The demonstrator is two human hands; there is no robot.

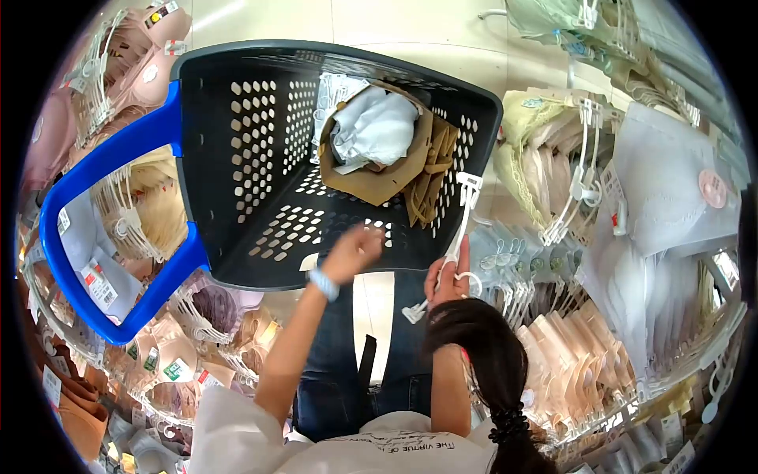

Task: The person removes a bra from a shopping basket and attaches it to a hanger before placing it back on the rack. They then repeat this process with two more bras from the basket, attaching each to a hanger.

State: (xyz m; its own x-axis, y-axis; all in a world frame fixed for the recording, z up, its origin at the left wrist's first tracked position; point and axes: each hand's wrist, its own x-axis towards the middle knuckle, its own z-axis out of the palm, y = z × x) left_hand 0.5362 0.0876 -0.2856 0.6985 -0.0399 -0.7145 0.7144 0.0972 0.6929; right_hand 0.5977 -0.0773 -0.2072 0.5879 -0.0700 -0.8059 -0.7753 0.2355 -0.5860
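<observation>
My right hand [448, 278] has its fingers closed round a white plastic clothes hanger [458, 246], held at the right front edge of the basket. No garment shows on that hanger. Over the front part of the dark shopping basket [347, 62] is my left hand [355, 253], slightly blurred, with fingers curled and nothing seen in them. Inside the basket a brown open container [355, 186] holds pale bunched cloth [377, 126]. Beside it are a folded brown item [431, 178] and a white item [335, 93], partly hidden.
The basket's blue handle [55, 225] sticks out to the left. Racks of bras [162, 347] on white hangers crowd the left side. On the right hang beige garments [572, 351], lace-trimmed pieces [525, 150] and pale bagged items [659, 170]. Tiled floor [426, 24] shows beyond the basket.
</observation>
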